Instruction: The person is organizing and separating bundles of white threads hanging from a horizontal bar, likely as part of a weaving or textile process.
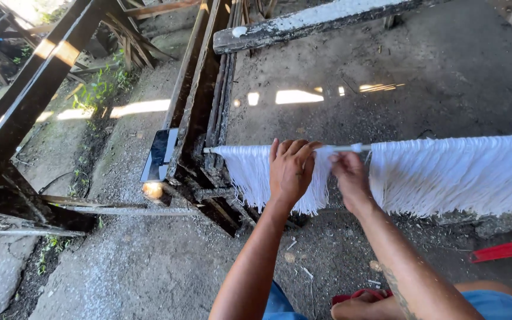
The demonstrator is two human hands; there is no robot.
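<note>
The fingers point(294, 148) of the left hand point(290, 170) are curled over the rod point(342, 148) and press on the white threads point(451, 175), closed loosely around them. The right hand point(349, 176) is just beside the left hand, its fingertips pinched on threads right under the rod. The threads hang from the rod as a thick, bright white fringe, dense and even. The rod's left end touches the dark wooden frame point(200, 112).

Two bare hands, left hand point(290, 172) and right hand point(349, 176); two hanging bunches of white threads point(451, 175); one thin white rod point(342, 148); apparently one dark wooden frame point(200, 118).
</note>
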